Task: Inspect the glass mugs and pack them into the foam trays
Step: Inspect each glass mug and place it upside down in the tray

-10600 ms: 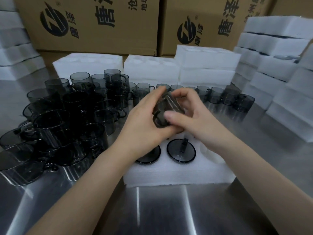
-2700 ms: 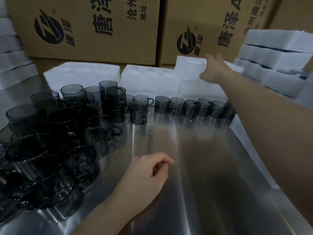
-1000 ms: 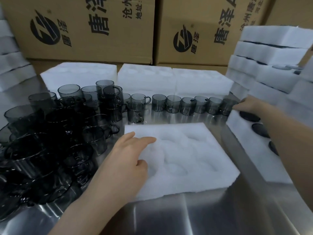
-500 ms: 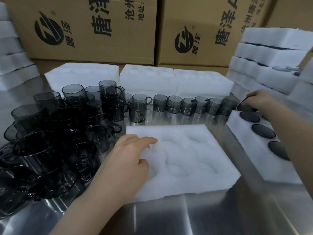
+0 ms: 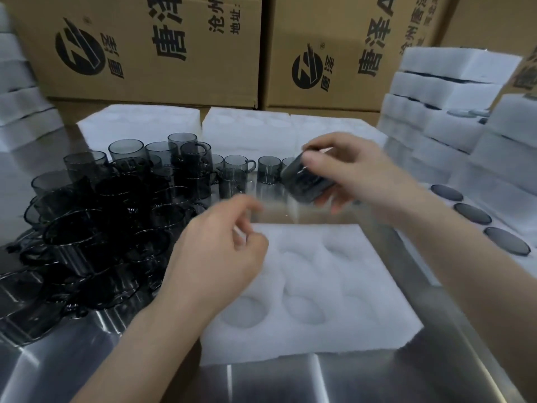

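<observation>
A white foam tray point(image 5: 343, 289) with several empty round pockets lies on the steel table in front of me. My right hand point(image 5: 348, 170) grips a smoky grey glass mug point(image 5: 305, 183), tilted on its side, above the tray's far edge. My left hand point(image 5: 223, 251) hovers over the tray's left side, blurred, its fingers loosely curled and holding nothing. A big heap of grey glass mugs point(image 5: 110, 205) fills the left of the table, and a short row of mugs point(image 5: 261, 170) stands behind the tray.
A filled foam tray point(image 5: 453, 216) showing dark mug bottoms lies at the right. Stacks of foam trays point(image 5: 447, 91) rise at the right and far left. More foam trays point(image 5: 247, 126) and cardboard boxes point(image 5: 151, 48) line the back.
My right hand left the filled tray at the right, took a mug from the row and brought it over toward the middle. My left hand lifted off the empty tray.
</observation>
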`<state>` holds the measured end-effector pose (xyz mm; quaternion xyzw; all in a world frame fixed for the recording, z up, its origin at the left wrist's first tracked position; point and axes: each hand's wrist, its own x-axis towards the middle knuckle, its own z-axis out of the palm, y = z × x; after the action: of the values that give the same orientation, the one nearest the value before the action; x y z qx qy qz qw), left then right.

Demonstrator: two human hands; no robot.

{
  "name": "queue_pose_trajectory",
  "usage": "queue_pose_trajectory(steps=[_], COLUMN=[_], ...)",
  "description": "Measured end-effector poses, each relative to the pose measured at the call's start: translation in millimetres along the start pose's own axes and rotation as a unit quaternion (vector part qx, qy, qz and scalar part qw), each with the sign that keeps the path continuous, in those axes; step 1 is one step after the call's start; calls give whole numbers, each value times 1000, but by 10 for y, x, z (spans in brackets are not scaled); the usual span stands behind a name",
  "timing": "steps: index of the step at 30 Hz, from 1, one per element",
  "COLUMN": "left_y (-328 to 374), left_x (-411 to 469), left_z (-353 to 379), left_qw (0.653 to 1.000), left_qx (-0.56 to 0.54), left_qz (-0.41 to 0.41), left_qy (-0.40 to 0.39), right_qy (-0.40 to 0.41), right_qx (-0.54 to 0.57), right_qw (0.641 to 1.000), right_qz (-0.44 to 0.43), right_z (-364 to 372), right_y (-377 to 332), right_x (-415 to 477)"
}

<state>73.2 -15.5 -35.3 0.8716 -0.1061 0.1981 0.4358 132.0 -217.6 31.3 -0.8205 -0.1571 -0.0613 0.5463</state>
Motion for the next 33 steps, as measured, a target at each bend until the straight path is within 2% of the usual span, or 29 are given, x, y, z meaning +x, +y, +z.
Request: queue_pose_trajectory(steps=[2, 6, 10, 16, 20, 24, 26, 29, 33], left_y=[20, 46, -3, -128, -124, -84, -93, -117, -171], left_x=[80, 313, 540, 657, 629, 581, 577, 582, 612], left_z=[20, 151, 263, 340, 405, 443, 444, 424, 391], left_qw=[999, 996, 997, 996, 995, 990, 988, 983, 966], left_qx=[-31, -56, -54, -82, -65, -85, -98, -160, -249], left_qz=[22, 55, 41, 29, 57, 97, 99, 70, 44], left_qy=[27, -37, -21, -36, -44, -55, -59, -58, -51], right_qy=[-39, -92, -137, -60, 7, 71, 75, 7, -104], right_qx=[16, 96, 202, 135, 87, 130, 165, 230, 316], right_qw=[999, 991, 969, 989, 996, 989, 983, 973, 942], right_qz=[-5, 13, 30, 9, -6, 10, 21, 19, 33], right_z=[196, 362, 329, 388, 437, 434, 410, 358, 278], right_y=[54, 187, 342, 453, 478, 510, 519, 529, 546], right_x=[-50, -46, 5, 71, 82, 108, 107, 90, 74])
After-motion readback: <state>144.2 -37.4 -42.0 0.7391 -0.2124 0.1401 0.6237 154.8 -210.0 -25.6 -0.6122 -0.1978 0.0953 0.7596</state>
